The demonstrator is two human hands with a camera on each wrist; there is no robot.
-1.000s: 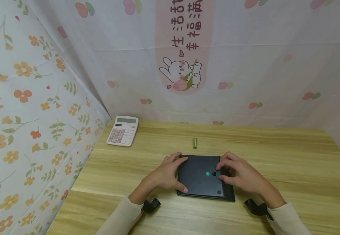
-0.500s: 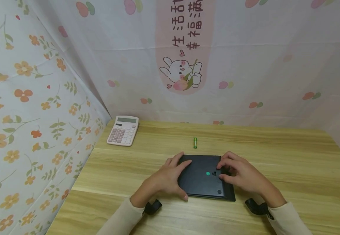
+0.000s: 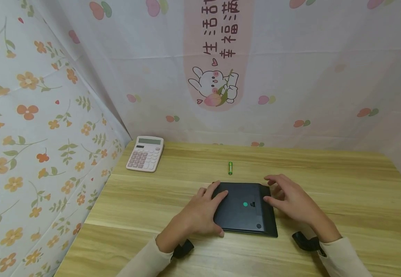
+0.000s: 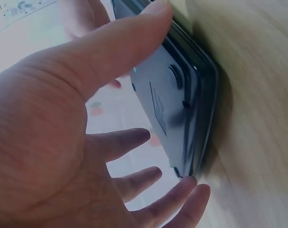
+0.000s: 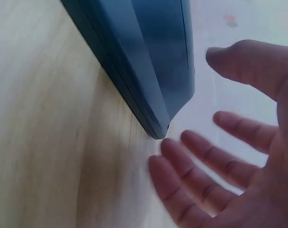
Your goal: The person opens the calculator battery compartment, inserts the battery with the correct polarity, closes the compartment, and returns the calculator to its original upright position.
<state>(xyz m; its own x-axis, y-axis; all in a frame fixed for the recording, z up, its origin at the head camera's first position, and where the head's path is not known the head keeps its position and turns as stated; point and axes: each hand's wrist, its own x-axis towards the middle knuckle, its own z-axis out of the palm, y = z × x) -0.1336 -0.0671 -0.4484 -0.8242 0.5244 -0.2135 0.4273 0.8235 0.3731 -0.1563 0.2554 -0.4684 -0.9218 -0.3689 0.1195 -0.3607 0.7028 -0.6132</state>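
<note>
A black calculator (image 3: 236,215), apparently lying face down, has its underside up with a green sticker (image 3: 245,204) and a small latch (image 3: 253,204) on it. My left hand (image 3: 202,211) spans its left end. In the left wrist view the thumb (image 4: 144,28) lies on one edge and the outer fingertips reach the other corner. My right hand (image 3: 292,200) hovers at the right end, fingers loosely bent and nothing in them. The right wrist view shows a gap between its fingertips and the calculator's edge (image 5: 155,90).
A green battery (image 3: 230,168) lies on the wooden table (image 3: 342,184) just beyond the black calculator. A pink and white calculator (image 3: 145,154) lies at the back left corner. Patterned cloth (image 3: 134,77) hangs behind and to the left of the table.
My right hand has lifted off the latch area and drawn back to the right, its fingers spreading. The left hand has slid slightly right along the black calculator.
</note>
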